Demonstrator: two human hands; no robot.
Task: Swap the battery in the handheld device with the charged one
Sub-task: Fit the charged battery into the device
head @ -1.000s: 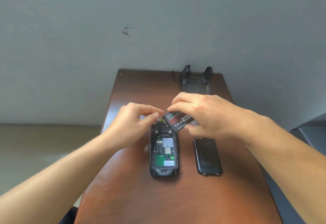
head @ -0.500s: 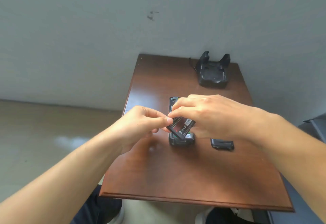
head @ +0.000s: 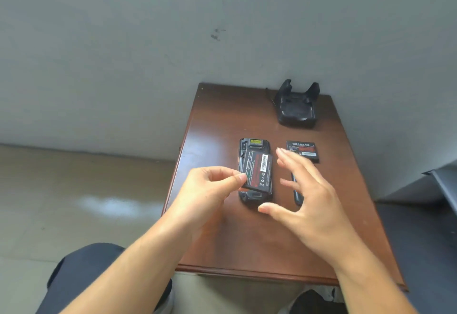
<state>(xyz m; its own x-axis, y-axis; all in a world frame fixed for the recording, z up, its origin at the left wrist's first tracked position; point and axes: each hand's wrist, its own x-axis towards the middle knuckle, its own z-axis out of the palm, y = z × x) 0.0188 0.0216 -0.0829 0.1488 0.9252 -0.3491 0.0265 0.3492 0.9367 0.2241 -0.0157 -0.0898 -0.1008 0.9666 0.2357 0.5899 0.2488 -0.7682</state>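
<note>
Now tabletop (head: 222,247) bears handheld device (head: 254,196), back up, long axis running away from person. Left hand (head: 210,190) pinches battery (head: 258,171) at near-left corner, tilted over open bay. Right hand (head: 304,195) spread, empty, just right of device; second battery (head: 303,151) beyond its fingertips.

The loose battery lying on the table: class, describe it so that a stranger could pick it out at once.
Start at the brown table and find the black charging cradle at its far right. Just in front of it lies the loose battery, flat and untouched. The other battery is pinched by the left hand over the handheld device.
</note>
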